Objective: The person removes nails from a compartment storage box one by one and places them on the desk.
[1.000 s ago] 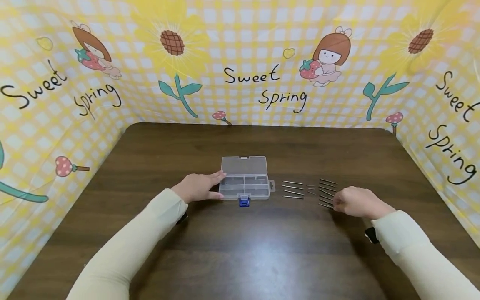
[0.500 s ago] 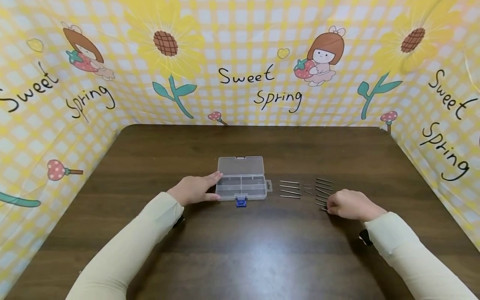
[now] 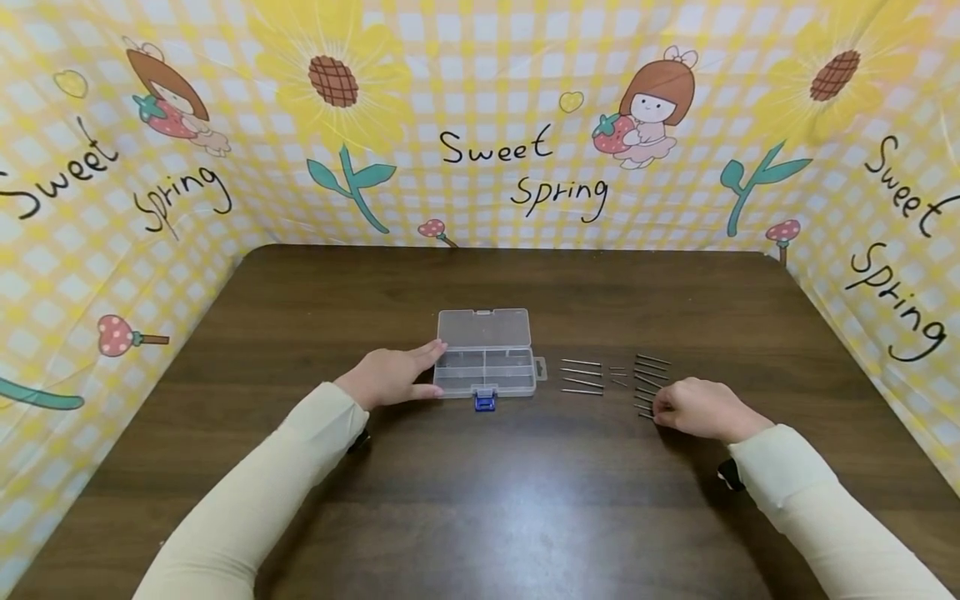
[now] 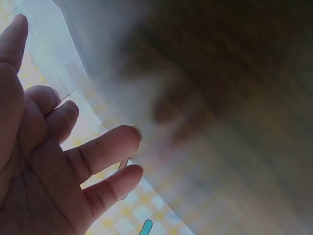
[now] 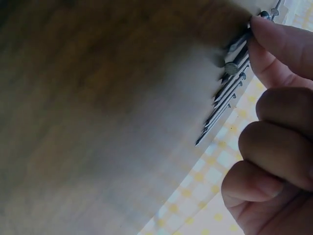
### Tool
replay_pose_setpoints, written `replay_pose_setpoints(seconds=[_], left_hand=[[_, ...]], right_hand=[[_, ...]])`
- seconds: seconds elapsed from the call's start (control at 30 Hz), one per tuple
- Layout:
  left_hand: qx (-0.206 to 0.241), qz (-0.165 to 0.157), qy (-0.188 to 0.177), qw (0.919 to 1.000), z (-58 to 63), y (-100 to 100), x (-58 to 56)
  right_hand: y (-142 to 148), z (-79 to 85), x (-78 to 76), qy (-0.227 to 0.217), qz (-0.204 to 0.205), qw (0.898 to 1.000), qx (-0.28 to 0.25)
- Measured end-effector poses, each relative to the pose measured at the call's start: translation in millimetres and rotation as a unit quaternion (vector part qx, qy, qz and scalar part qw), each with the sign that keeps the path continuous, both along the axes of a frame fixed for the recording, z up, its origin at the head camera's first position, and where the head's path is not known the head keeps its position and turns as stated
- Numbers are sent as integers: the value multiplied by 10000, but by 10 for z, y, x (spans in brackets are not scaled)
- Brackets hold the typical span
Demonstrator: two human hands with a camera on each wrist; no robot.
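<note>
Beside the left end of a clear plastic compartment box (image 3: 453, 392), my left hand (image 3: 386, 377) touches it with fingertips and thumb. The box's lid (image 3: 483, 327) is tipped back, and its blue latch (image 3: 485, 402) hangs at the front. My right hand (image 3: 701, 407) pinches a dark nail (image 5: 239, 43) between thumb and forefinger at the near end of a column of nails (image 3: 651, 367). In the right wrist view its other fingers (image 5: 274, 137) are curled, and more nails (image 5: 220, 107) lie beyond. The hand hides part of the pinched nail.
Between box and column lie several longer silvery nails (image 3: 582, 372) and a few tiny pins (image 3: 618, 377). A hanging tab (image 3: 541, 368) juts from the box's right end. Patterned cloth (image 3: 480, 108) walls the dark wood table (image 3: 480, 279) at the back and sides.
My right hand has shifted slightly left along the nearest nail, its fingertips staying low at the table. The left hand stays at the box. The whole head view has shifted a little.
</note>
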State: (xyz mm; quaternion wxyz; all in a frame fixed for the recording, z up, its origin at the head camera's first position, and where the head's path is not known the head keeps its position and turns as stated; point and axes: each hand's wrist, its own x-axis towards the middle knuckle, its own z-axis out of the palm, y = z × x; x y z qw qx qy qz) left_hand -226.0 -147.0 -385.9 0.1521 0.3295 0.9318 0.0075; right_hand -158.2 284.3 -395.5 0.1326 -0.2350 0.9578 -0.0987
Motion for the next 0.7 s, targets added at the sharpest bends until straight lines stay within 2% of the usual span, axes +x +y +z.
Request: replay_pose_setpoints(seconds=[0.2, 0.47, 0.7], left_hand=[[-98, 23, -7, 9999, 28, 7, 21], [-48, -46, 110, 9999, -32, 7, 12], [-87, 56, 134, 9999, -5, -11, 16]], right_hand=[[-2, -10, -4, -2, -26, 10000, -30], [23, -8, 1, 101, -6, 9999, 59], [26, 93, -9, 172, 32, 9997, 144]])
